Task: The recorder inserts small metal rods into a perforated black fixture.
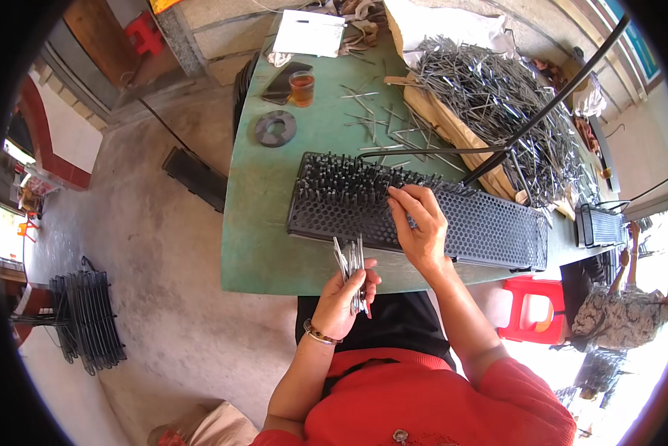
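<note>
My left hand (347,290) is closed round a small bundle of thin silvery metal rods (350,260), just off the table's front edge. Its fingers wrap their lower part, and the upper ends fan out. My right hand (423,227) is over a long black perforated panel (490,227), with thumb and forefinger pinched together at the row of standing rods. What lies between those fingertips is too small to make out. Many dark-tipped rods (341,178) stand upright in the holes across the panel's left and far part; its right part shows bare holes.
A big heap of loose metal rods (497,104) lies on torn sacking behind the panel. A black bar (572,82) slants over it. On the green table (256,245) are a cup of tea (301,88), a phone (277,88) and a dark ring (276,128). Another person (624,316) is at right.
</note>
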A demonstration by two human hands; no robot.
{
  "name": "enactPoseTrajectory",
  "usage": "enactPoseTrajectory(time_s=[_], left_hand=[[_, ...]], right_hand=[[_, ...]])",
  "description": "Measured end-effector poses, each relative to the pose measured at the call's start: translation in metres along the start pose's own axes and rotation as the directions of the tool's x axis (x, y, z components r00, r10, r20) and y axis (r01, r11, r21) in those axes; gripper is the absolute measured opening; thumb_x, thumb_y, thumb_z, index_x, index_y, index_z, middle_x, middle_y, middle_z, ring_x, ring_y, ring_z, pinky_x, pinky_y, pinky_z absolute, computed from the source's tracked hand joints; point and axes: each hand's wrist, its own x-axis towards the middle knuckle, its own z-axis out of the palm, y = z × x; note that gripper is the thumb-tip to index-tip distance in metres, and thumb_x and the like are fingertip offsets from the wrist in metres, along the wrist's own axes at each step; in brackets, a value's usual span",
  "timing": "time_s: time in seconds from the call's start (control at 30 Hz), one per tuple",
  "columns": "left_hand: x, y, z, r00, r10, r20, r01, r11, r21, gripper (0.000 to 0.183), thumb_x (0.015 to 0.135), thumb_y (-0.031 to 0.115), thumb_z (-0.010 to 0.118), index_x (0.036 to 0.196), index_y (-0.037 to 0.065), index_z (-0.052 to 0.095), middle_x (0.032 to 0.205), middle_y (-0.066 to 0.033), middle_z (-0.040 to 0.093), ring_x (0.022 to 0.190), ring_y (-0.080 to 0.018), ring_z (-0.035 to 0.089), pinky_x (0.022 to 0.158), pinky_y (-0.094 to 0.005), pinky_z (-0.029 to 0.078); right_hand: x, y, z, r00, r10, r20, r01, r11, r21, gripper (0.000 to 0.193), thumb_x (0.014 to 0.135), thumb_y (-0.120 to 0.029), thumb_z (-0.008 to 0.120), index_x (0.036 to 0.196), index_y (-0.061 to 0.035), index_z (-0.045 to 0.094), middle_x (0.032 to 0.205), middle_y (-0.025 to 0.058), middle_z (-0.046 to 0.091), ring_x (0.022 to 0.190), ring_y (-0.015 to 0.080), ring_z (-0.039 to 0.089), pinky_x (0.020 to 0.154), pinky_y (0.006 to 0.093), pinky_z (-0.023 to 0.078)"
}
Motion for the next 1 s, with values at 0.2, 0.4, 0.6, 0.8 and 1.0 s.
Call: enactPoseTrajectory(time_s=[0.2, 0.4, 0.6, 0.8, 1.0], left_hand=[[-0.007, 0.011, 0.0, 0.994, 0.107, 0.037, -0.108, 0.993, 0.037, 0.029, 0.099, 0.02, 0.047, 0.115, -0.002, 0.055, 0.093, -0.0078, 0.062, 0.078, -0.0128, 0.058, 0.069, -0.0272, 0.049], [-0.012, 0.02, -0.004, 0.995, 0.081, 0.054, -0.087, 0.99, 0.113, 0.03, 0.099, 0.023, 0.047, 0.112, -0.002, 0.056, 0.1, -0.011, 0.064, 0.086, -0.0159, 0.063, 0.073, -0.0295, 0.052], [-0.013, 0.027, -0.013, 0.99, 0.113, -0.08, -0.109, 0.993, 0.054, 0.032, 0.099, 0.024, 0.047, 0.116, -0.002, 0.053, 0.109, -0.0141, 0.063, 0.097, -0.021, 0.063, 0.082, -0.0367, 0.054], [-0.015, 0.03, -0.037, 0.969, 0.159, -0.189, -0.176, 0.982, -0.074, 0.03, 0.098, 0.025, 0.049, 0.117, 0.002, 0.053, 0.109, -0.0138, 0.063, 0.098, -0.0204, 0.064, 0.077, -0.0389, 0.057], [-0.018, 0.027, -0.036, 0.974, 0.127, -0.185, -0.146, 0.985, -0.093, 0.027, 0.097, 0.023, 0.049, 0.114, 0.002, 0.055, 0.105, -0.0129, 0.064, 0.094, -0.0205, 0.064, 0.074, -0.037, 0.057]], right_hand=[[-0.006, -0.036, -0.007, 0.805, 0.273, 0.527, -0.493, 0.802, 0.337, 0.021, 0.084, -0.014, 0.07, 0.097, 0.0022, 0.066, 0.081, 0.0057, 0.062, 0.072, 0.0098, 0.056, 0.064, 0.0259, 0.045], [0.001, -0.04, -0.001, 0.486, 0.285, 0.826, -0.803, 0.517, 0.295, 0.015, 0.086, -0.011, 0.068, 0.085, 0.0043, 0.067, 0.074, 0.0024, 0.062, 0.062, 0.0049, 0.053, 0.053, 0.0221, 0.041], [0.008, -0.039, 0.02, 0.588, 0.284, 0.758, -0.711, 0.628, 0.316, 0.017, 0.087, -0.01, 0.067, 0.094, 0.0056, 0.067, 0.08, 0.0038, 0.066, 0.072, 0.0054, 0.058, 0.063, 0.0199, 0.047], [0.037, -0.049, 0.046, 0.792, 0.375, 0.482, -0.599, 0.63, 0.494, 0.021, 0.088, -0.013, 0.066, 0.099, 0.0042, 0.065, 0.077, 0.0027, 0.066, 0.072, 0.0044, 0.057, 0.064, 0.0216, 0.047], [0.047, -0.049, 0.072, 0.894, 0.358, 0.268, -0.446, 0.764, 0.467, 0.018, 0.088, -0.012, 0.067, 0.1, 0.0014, 0.066, 0.079, -0.0004, 0.065, 0.071, 0.0035, 0.055, 0.065, 0.0193, 0.045]])
